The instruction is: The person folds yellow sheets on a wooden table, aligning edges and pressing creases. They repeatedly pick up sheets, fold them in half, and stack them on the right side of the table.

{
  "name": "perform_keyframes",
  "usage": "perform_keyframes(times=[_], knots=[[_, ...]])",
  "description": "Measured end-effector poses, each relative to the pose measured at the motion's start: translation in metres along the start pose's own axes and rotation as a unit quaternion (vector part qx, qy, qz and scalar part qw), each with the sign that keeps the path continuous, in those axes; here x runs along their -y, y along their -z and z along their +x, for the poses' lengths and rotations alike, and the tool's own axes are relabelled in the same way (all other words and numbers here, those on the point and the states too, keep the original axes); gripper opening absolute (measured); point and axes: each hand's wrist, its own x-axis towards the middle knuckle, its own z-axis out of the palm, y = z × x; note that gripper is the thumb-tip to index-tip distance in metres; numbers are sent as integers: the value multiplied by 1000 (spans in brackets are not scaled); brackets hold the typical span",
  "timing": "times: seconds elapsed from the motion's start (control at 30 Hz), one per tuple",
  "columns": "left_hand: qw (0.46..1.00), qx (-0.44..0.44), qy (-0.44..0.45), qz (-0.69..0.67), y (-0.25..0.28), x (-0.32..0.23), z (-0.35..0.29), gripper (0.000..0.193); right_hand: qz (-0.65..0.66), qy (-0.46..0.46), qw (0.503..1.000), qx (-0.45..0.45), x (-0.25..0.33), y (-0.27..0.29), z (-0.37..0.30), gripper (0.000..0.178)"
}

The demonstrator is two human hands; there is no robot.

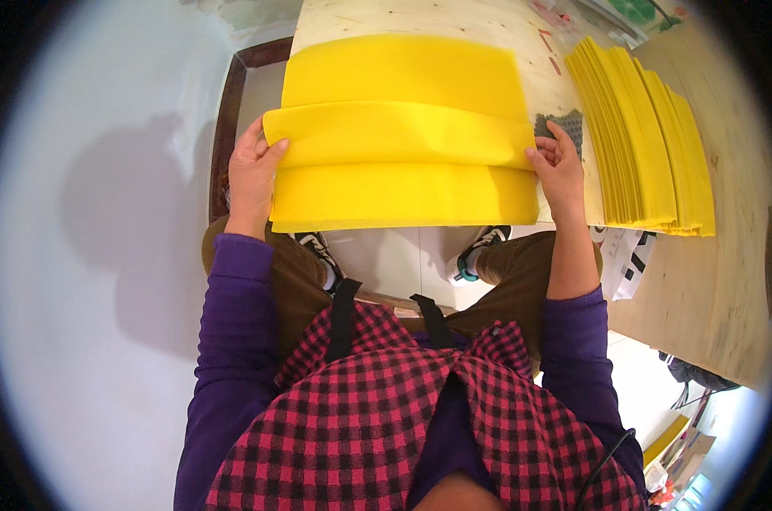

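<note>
Two bare hands, mine, hold a yellow sheet (403,72) by a raised fold (403,134) across its middle. The sheet lies at the near left corner of a pale wooden table (394,15), its near side about level with the near edge, its left side slightly past the left edge. My left hand (250,183) pinches the fold's left end, thumb on top; my right hand (565,175) pinches the right end likewise. If one hand pulls harder, the fold could set crooked; its left end juts past the layers around it. With little table under that corner, the sheet might sag or slip. Rightward, a stack of yellow sheets (633,145) reaches the near edge; a wide right-hand swing could topple it.
</note>
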Motion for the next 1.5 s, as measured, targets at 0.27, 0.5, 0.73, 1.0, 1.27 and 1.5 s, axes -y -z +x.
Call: perform_keyframes(times=[0.27, 0.5, 0.73, 1.0, 1.27, 1.5], knots=[[1000, -2, 5, -1, 1, 1, 0, 47, -59, -11, 998, -19, -3, -2, 4, 54], [1000, 2, -1, 25, 5, 1, -2, 46, -193, 206, 951, 123, 42, 0, 19, 63], [999, 26, -3, -18, 12, 3, -4, 41, -211, 107, 886, 398, 81, -1, 43, 57], [997, 62, -8, -34, 15, 5, -3, 33, -328, 48, 854, 401, 70, 26, 36, 35], [1000, 9, 5, 5, 10, 3, 2, 31, 40, -28, 966, 254, 26, 28, 42, 29], [999, -18, 8, 45, 4, 1, 11, 34, 73, -57, 984, 153, 6, 6, 47, 25]])
